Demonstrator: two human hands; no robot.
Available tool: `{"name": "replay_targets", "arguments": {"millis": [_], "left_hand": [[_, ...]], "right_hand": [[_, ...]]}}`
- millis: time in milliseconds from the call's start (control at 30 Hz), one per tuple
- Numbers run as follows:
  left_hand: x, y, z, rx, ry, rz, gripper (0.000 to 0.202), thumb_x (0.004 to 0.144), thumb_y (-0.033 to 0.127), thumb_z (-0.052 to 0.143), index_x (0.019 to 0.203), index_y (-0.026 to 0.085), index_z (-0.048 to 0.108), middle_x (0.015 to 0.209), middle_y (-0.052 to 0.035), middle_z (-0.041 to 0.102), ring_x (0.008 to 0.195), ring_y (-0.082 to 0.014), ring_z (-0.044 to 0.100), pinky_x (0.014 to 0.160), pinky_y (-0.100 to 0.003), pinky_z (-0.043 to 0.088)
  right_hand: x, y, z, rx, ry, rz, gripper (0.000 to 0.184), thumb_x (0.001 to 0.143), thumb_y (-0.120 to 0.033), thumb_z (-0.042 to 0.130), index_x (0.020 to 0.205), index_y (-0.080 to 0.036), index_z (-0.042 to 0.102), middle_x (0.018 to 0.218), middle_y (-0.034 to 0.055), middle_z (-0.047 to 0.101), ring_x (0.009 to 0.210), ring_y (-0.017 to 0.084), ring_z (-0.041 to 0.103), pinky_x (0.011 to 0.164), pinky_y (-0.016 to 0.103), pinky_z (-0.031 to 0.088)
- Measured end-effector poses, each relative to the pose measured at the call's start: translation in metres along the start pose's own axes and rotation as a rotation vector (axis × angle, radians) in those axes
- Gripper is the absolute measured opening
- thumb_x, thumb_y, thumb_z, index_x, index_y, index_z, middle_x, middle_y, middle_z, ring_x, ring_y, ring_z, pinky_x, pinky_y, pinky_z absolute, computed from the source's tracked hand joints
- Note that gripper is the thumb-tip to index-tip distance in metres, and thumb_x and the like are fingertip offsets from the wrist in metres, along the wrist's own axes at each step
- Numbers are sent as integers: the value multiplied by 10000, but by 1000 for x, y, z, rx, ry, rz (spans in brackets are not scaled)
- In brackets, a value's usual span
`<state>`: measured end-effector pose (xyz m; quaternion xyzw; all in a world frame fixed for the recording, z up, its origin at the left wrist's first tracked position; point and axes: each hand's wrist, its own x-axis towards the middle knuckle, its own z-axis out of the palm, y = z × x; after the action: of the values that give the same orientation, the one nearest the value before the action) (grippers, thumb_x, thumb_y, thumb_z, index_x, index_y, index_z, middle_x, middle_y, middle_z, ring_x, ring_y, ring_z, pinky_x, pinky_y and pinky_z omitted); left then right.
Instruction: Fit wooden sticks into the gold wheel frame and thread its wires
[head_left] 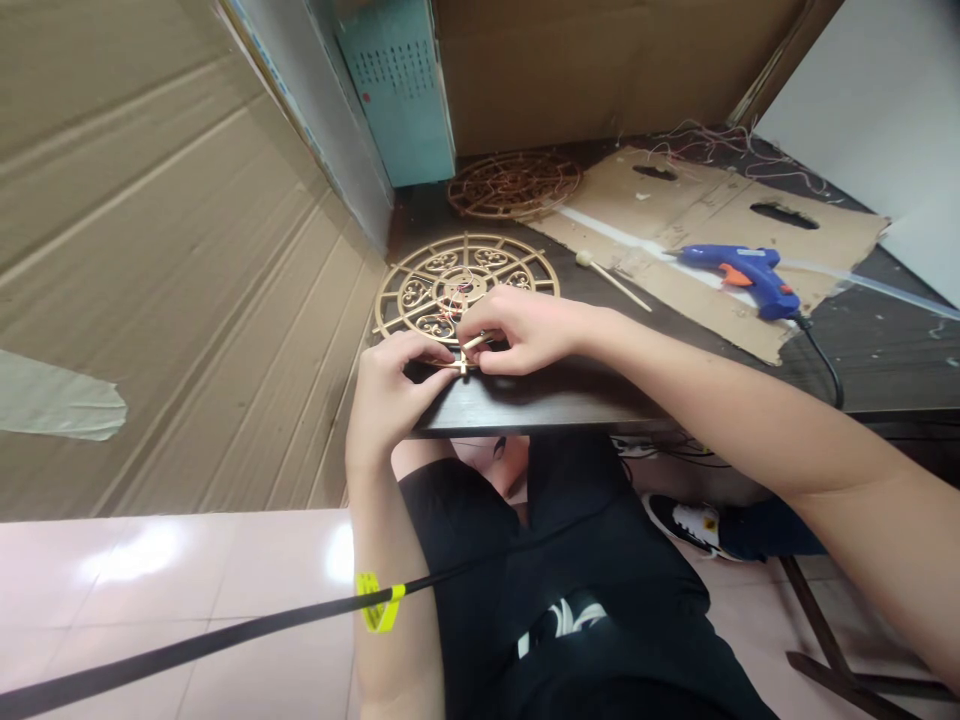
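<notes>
A round golden openwork wheel with scroll patterns lies flat near the table's front edge. Thin wires run over its hub. My left hand pinches the wheel's near rim between thumb and fingertips, beside a small light-coloured peg-like piece on the rim. My right hand is closed on a short thin stick, its fingertips close to that piece and to the left fingertips. The exact contact between the stick and the rim is hidden by the fingers.
Behind lies a second, reddish-brown openwork wheel. A blue glue gun rests on a cardboard sheet at right, near a stick with a round head. Cardboard walls close off the left and back. Loose wires lie far right.
</notes>
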<state>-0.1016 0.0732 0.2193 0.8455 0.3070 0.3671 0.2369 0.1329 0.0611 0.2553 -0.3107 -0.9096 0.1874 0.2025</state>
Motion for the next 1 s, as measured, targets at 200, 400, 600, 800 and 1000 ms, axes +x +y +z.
{"name": "replay_targets", "arguments": {"millis": [200, 400, 600, 800, 1000], "left_hand": [[0, 0, 0, 5, 3, 2, 54, 848, 174, 803, 862, 221, 783, 889, -19, 804, 861, -202, 739, 833, -351, 554], [0, 0, -1, 4, 6, 2, 52, 847, 189, 807, 848, 217, 763, 873, -19, 790, 842, -196, 729, 811, -337, 545], [-1, -1, -1, 0, 19, -56, 183, 808, 134, 801, 784, 206, 634, 798, 8, 700, 765, -165, 671, 755, -306, 504], [0, 1, -1, -4, 26, -57, 220, 809, 164, 807, 796, 214, 594, 795, 13, 677, 771, -164, 665, 752, -296, 509], [0, 3, 0, -29, 27, -72, 327, 820, 199, 819, 814, 231, 494, 824, 14, 721, 788, -165, 698, 765, -295, 513]], "right_hand": [[-1, 1, 0, -2, -14, 11, 208, 845, -224, 568, 661, -197, 475, 593, -44, 442, 575, 105, 347, 616, 279, 274], [0, 2, 0, 8, -10, 2, 238, 898, -248, 629, 685, -175, 553, 606, -36, 503, 590, 102, 405, 631, 265, 292], [2, 5, 1, 81, -56, 4, 174, 899, -255, 705, 765, -150, 665, 671, -16, 625, 623, 104, 500, 651, 247, 331], [1, 6, 1, 115, -70, 6, 232, 878, -310, 757, 741, -158, 650, 677, -19, 640, 619, 103, 508, 647, 245, 335], [2, 5, 1, 11, -13, 8, 347, 962, -356, 673, 698, -174, 542, 628, -35, 502, 620, 107, 410, 651, 265, 279]]}}
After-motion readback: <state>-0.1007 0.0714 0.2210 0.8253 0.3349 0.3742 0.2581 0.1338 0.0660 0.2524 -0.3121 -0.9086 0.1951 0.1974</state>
